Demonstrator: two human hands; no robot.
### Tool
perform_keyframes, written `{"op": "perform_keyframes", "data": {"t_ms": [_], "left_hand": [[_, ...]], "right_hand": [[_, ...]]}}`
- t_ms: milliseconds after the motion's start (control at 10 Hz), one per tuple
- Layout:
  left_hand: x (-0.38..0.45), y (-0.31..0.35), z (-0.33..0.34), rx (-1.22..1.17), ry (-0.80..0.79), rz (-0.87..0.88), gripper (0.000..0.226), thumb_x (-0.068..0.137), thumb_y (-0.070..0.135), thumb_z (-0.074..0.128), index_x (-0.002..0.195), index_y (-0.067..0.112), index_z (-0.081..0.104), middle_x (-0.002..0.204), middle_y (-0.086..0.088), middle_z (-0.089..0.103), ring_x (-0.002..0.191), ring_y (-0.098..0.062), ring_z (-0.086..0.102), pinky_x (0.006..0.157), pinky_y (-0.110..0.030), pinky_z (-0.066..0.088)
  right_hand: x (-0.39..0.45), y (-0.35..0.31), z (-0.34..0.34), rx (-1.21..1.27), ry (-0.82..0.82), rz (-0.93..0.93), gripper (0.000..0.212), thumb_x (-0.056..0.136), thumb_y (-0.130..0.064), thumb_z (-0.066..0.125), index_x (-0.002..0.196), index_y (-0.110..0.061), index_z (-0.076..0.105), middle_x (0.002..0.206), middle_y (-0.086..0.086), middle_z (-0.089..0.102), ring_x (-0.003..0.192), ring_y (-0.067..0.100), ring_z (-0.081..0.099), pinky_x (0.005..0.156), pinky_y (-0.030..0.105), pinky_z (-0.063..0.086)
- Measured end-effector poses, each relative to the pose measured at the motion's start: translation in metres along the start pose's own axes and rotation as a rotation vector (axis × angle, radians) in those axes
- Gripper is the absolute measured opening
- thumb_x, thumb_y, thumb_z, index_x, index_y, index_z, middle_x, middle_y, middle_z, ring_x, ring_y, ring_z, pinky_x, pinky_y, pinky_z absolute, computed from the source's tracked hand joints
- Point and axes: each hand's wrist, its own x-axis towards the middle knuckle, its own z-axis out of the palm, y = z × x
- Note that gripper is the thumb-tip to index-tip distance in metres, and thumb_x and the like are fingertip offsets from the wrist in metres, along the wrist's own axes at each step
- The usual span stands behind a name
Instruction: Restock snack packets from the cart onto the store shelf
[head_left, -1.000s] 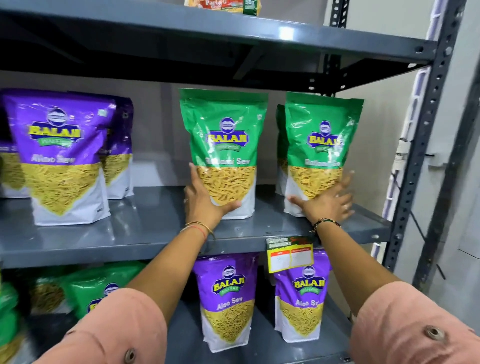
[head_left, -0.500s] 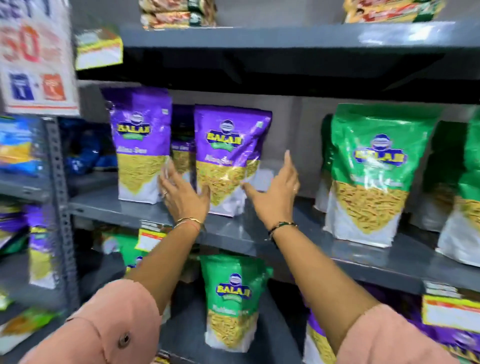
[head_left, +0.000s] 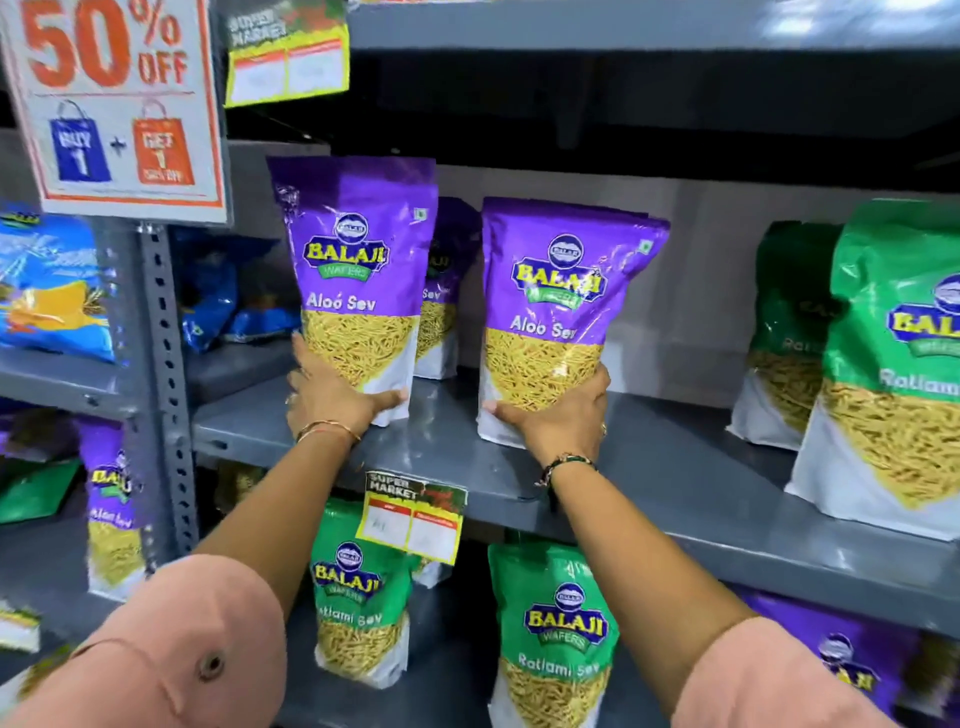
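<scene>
Two purple Aloo Sev packets stand upright on the grey shelf (head_left: 447, 467). My left hand (head_left: 332, 397) grips the lower left corner of the left purple packet (head_left: 358, 270), thumb across its white base. My right hand (head_left: 558, 415) holds the bottom of the right purple packet (head_left: 561, 312), fingers wrapped around its right side. Another purple packet (head_left: 447, 291) stands behind, between the two. Green Ratlami Sev packets (head_left: 893, 374) stand on the same shelf at the right. No cart is in view.
A "50% OFF" sign (head_left: 117, 104) hangs at upper left on the perforated upright (head_left: 166, 374). A price tag (head_left: 410, 517) is on the shelf lip. Green packets (head_left: 553, 639) and purple ones stand on the shelf below. Blue packets (head_left: 52, 291) fill the left bay.
My view and both hands moved from the green packets leftward to the purple ones. The hands, open half a second ago, now each grip the base of a purple packet.
</scene>
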Motion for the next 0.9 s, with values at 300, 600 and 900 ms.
{"op": "perform_keyframes", "data": {"t_ms": [300,600,900], "left_hand": [[-0.001,-0.007,-0.008,-0.022,-0.037,0.032,0.134,0.041,0.045,0.089,0.141,0.025,0.002,0.141,-0.026,0.033,0.125,-0.047,0.041,0.107,-0.059,0.034],[-0.008,-0.002,-0.008,0.039,-0.032,-0.022,0.143,0.043,0.051,0.087,0.144,0.016,-0.009,0.150,-0.027,0.025,0.136,-0.041,0.030,0.113,-0.056,0.022],[-0.048,0.050,-0.002,0.007,0.295,0.366,0.100,0.076,0.064,0.054,0.147,0.011,0.006,0.157,-0.020,0.008,0.146,-0.034,0.002,0.119,-0.057,0.007]], "right_hand": [[-0.005,-0.004,-0.001,-0.025,0.007,-0.005,0.126,0.040,-0.046,0.091,0.137,-0.017,0.016,0.134,0.016,0.048,0.118,0.039,0.052,0.100,0.048,0.046],[-0.012,-0.009,-0.007,-0.038,-0.006,0.014,0.123,0.042,-0.046,0.091,0.136,-0.017,0.017,0.134,0.016,0.048,0.118,0.040,0.052,0.098,0.048,0.047],[-0.018,-0.021,-0.037,-0.169,0.060,-0.112,0.138,0.051,-0.072,0.073,0.148,-0.021,-0.010,0.158,0.019,0.008,0.145,0.040,0.011,0.115,0.058,0.013]]}}
